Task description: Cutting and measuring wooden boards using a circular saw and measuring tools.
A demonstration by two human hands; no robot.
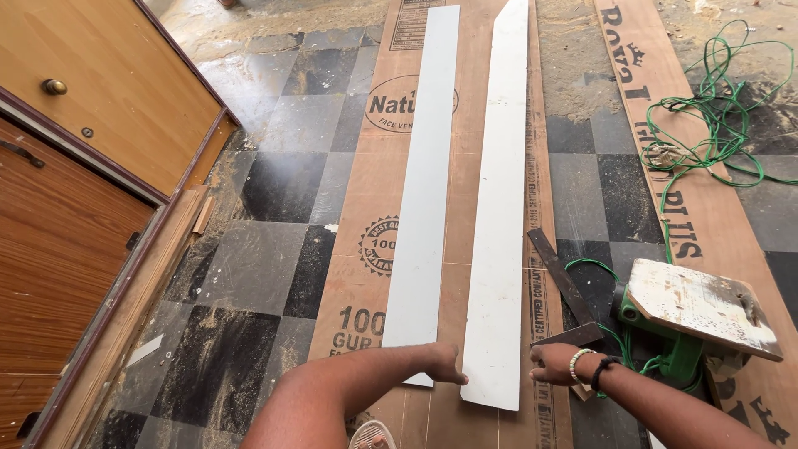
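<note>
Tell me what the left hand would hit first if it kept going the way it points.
The left hand points rightward across the plywood sheet. Straight on, it would likely meet the near end of the right-hand white strip first; its fingertips already seem close to that edge.

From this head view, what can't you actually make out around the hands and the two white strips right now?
- Left hand: fingertips hidden by its own knuckles; contact with the right white strip unclear.
- Right hand: fingers curl out of sight beside the dark square; grip not visible.
- Left white strip: near end covered by the left forearm.
- Green power tool: mostly hidden beneath a worn board.
- Both strips' far ends: cut off by the top edge.
</note>
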